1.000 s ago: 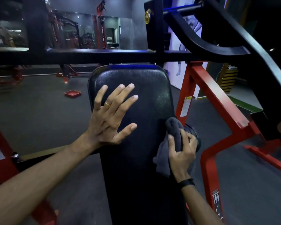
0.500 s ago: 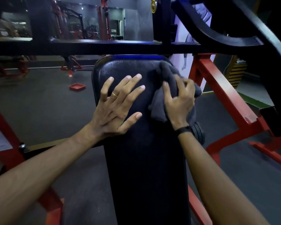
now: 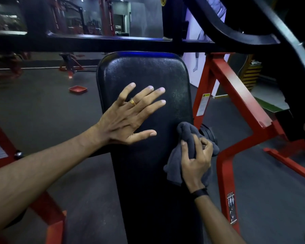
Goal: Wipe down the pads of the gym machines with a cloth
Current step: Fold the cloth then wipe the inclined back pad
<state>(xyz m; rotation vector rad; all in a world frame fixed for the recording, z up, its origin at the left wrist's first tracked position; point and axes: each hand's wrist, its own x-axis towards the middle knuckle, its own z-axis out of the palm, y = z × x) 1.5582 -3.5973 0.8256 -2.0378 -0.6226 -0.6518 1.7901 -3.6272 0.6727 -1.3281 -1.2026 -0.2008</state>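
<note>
Where one black pad (image 3: 144, 71) stands: left hand (image 3: 127, 117) spread flat, right hand (image 3: 195, 158) gripping one grey cloth (image 3: 174, 166).

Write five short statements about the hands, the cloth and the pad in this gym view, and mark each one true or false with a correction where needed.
1. The left hand lies flat on the black pad with fingers spread. True.
2. The right hand grips a white cloth. False: the cloth is dark grey.
3. The cloth sits at the pad's right edge, below the level of the left hand. True.
4. A gold ring shows on the right hand. False: it is on a finger of the left hand.
5. The machine frame to the right of the pad is blue. False: it is red.
</note>
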